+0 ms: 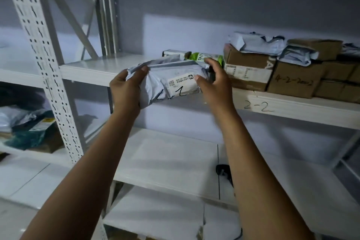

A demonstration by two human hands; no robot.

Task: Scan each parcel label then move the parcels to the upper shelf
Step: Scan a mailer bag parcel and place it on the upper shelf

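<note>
On the upper shelf point(101, 70), a green-and-white parcel point(202, 57) lies just behind the held one; to its right stand cardboard boxes point(247, 72) with grey bags point(255, 42) piled on them, filling that side; the shelf's left part is bare. The grey parcel point(155, 84) is held in the air at the shelf's front edge; the left hand point(126, 87) grips its left end, thumb on top and fingers curled beneath; the right hand point(212, 82) clasps the right end, thumb on the white label point(183, 82). Its long axis runs left to right, left end a little lower, label facing the person. The shelf edge bears a handwritten "2-2" point(257, 106); a small black object point(224, 171) lies on the white lower shelf point(167, 161); a perforated upright point(41, 54) stands at left in a dim room with pale walls.
</note>
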